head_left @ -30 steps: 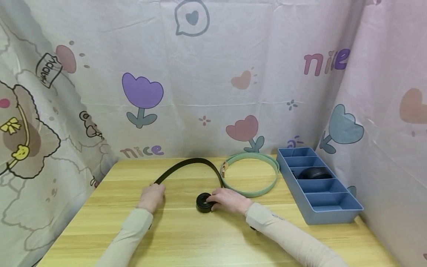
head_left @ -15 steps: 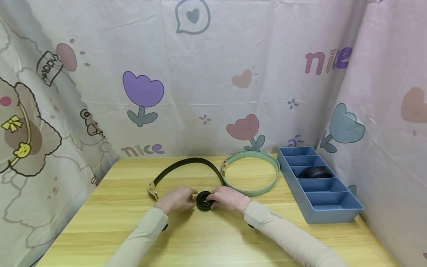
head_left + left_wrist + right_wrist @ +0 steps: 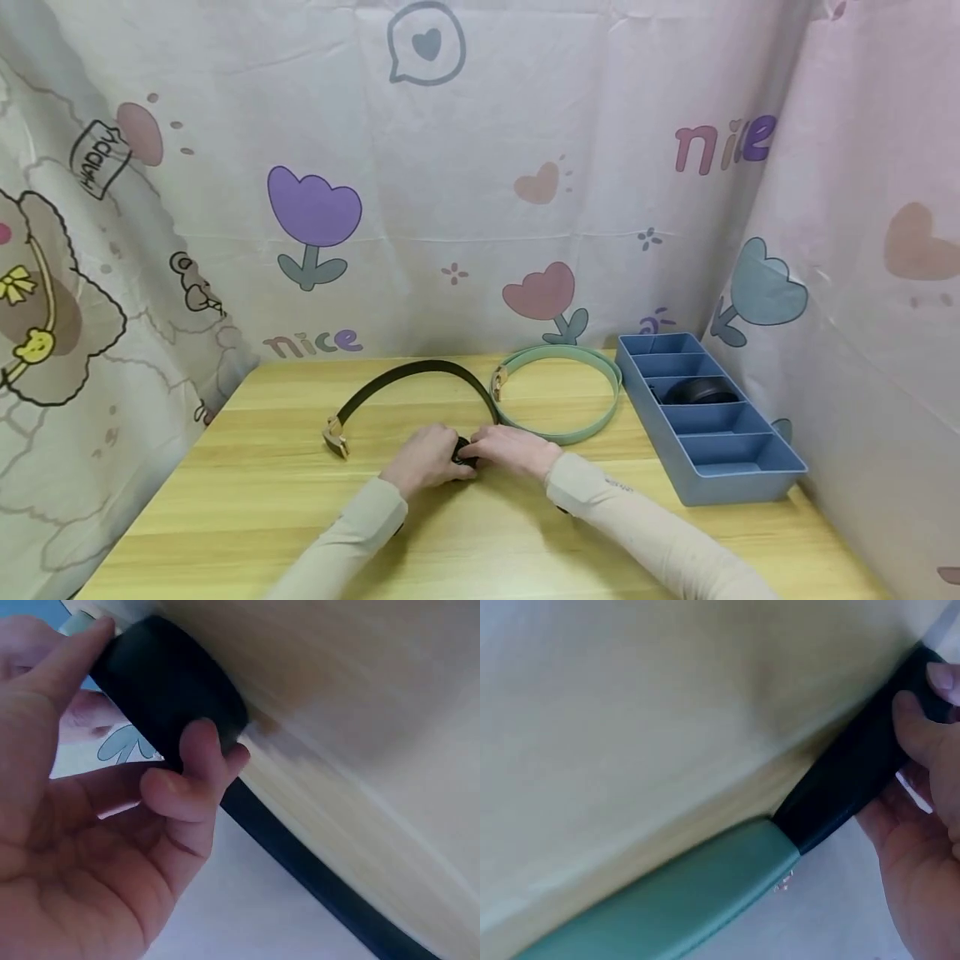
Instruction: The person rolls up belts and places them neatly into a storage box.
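A black belt lies partly rolled on the table; its coil stands on edge between my hands, mostly hidden by fingers in the head view. Its loose strap arcs back and left to a gold buckle. My left hand grips the coil from the left, fingers and thumb on either side of it, as the left wrist view shows. From the right, my right hand holds the belt where strap meets coil. In the right wrist view, fingertips and thumb press on the black strap.
A green belt with a gold buckle lies in a loop behind my right hand, touching the black strap. At the right stands a blue divided box with a rolled black belt in a middle compartment. A patterned curtain backs the table.
My left hand has let go of the buckle end and moved right to the coil, which it now grips. The right hand has stayed at the coil.
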Demonstrator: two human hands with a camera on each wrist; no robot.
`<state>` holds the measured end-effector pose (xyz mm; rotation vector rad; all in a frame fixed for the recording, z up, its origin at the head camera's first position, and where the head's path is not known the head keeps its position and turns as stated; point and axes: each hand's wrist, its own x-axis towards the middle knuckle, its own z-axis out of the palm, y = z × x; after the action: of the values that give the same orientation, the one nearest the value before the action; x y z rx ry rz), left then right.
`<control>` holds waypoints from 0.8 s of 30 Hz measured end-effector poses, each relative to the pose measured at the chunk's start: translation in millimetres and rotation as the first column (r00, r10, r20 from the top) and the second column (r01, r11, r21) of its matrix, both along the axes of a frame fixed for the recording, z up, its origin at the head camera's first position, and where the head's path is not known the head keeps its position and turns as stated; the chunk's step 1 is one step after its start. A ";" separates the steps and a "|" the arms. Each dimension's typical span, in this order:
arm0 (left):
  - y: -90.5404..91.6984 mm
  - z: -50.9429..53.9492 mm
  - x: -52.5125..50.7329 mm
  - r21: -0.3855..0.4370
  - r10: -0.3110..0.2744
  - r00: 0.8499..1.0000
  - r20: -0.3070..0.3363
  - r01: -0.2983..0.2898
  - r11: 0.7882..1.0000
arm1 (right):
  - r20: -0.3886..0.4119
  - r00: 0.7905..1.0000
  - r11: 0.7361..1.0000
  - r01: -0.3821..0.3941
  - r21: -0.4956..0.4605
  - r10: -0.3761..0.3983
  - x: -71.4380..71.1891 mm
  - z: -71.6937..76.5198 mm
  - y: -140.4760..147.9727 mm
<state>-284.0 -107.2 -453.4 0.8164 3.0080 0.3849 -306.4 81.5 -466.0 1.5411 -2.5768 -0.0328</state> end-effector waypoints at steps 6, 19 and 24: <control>-3.7 -0.2 2.5 0.011 -0.016 1.000 -0.012 0.016 1.000 | 0.002 1.000 0.999 -0.022 0.037 0.022 -0.7 1.8 3.2; -1.9 1.9 3.9 0.046 -0.010 0.999 0.043 0.008 0.999 | -0.103 0.993 0.998 -0.058 0.030 0.061 1.6 2.6 0.6; -2.2 4.1 2.3 0.088 -0.024 0.996 0.083 0.017 0.996 | -0.078 0.996 0.998 -0.050 0.030 0.052 4.4 1.1 4.0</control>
<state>-281.7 -109.4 -449.3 0.8139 2.9214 0.5392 -302.0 85.5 -464.9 1.5812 -2.4864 -0.1224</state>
